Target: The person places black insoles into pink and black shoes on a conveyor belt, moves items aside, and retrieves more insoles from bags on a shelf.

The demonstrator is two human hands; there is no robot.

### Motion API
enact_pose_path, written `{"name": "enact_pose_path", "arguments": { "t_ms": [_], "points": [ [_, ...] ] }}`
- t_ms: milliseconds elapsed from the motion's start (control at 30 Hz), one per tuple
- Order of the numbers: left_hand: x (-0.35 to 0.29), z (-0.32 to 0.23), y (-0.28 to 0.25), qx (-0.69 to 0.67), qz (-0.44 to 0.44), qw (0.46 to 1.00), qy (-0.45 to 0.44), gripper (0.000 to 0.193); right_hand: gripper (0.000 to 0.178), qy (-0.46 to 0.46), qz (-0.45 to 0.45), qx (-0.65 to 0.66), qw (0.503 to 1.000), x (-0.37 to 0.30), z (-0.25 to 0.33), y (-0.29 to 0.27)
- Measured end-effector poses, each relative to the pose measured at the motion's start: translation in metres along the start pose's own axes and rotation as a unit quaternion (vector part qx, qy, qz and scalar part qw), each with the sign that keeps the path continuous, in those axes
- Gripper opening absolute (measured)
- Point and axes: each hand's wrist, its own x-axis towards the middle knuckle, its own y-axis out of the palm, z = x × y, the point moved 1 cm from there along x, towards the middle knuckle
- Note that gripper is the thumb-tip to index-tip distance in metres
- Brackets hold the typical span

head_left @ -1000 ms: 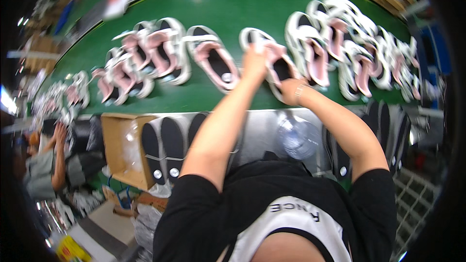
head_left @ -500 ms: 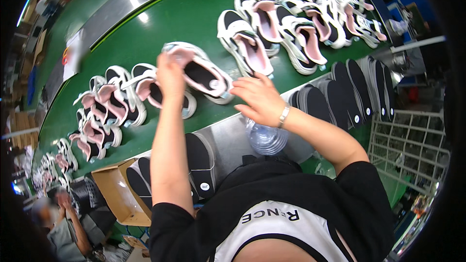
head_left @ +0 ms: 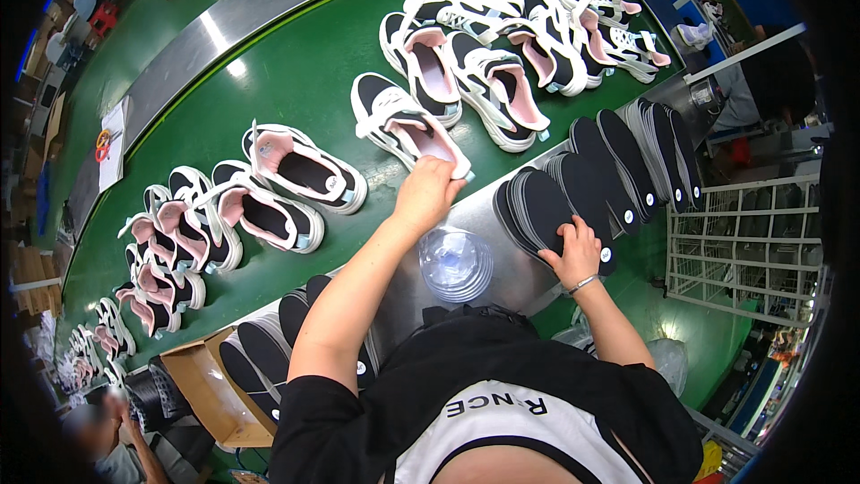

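My left hand point(head_left: 425, 194) pinches the heel of a white, black and pink sneaker point(head_left: 387, 116), whose toe points away from me on the green work surface point(head_left: 358, 31). To the right, my right hand point(head_left: 574, 253) has its fingers bent over the near end of a black insole point(head_left: 537, 208), part of a stack at the metal edge. Left of my left hand, two more sneakers stand side by side, an outer sneaker point(head_left: 309, 170) and a nearer sneaker point(head_left: 269, 211), both with dark insides.
Several sneakers point(head_left: 502, 85) crowd the far right, and another group point(head_left: 179, 220) stands at the left. Clear plastic bowl-like pieces point(head_left: 455, 266) are stacked before me. A cardboard box point(head_left: 202, 385) and a white wire rack point(head_left: 743, 251) flank me. Another person point(head_left: 134, 453) sits at lower left.
The sneaker my left hand held now stands at the left, released. My left hand has moved right to another sneaker's heel, and my right hand has gone down to the insoles.
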Motion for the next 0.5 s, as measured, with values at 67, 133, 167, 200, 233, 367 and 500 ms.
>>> {"name": "enact_pose_path", "arguments": {
  "t_ms": [67,133,167,200,233,367,500],
  "points": [
    [-0.003,-0.002,-0.001,-0.052,-0.091,0.994,0.024,0.022,0.046,-0.009,-0.003,0.005,1.0,0.003,-0.005,-0.004],
    [-0.006,0.005,-0.008,-0.092,-0.195,0.974,-0.07,0.022,0.048,0.001,-0.002,0.027,1.0,0.003,-0.009,-0.013],
    [-0.006,0.013,-0.012,-0.121,-0.246,0.95,-0.151,0.024,0.046,0.001,-0.003,0.046,0.999,0.004,-0.009,-0.02],
    [-0.003,0.016,-0.018,-0.097,-0.269,0.932,-0.225,0.03,0.044,-0.007,-0.013,0.104,0.994,0.007,-0.008,-0.027],
    [0.0,0.024,-0.019,-0.045,-0.277,0.933,-0.226,0.043,0.042,-0.014,-0.022,0.161,0.987,0.011,-0.006,-0.034],
    [0.032,0.03,-0.037,0.056,-0.239,0.969,-0.029,0.047,0.018,-0.217,-0.052,0.206,0.953,0.047,0.041,-0.075],
    [0.052,0.036,-0.045,-0.036,-0.181,0.978,-0.094,0.025,0.007,-0.406,-0.083,0.013,0.91,0.086,0.094,-0.091]
  ]
}}
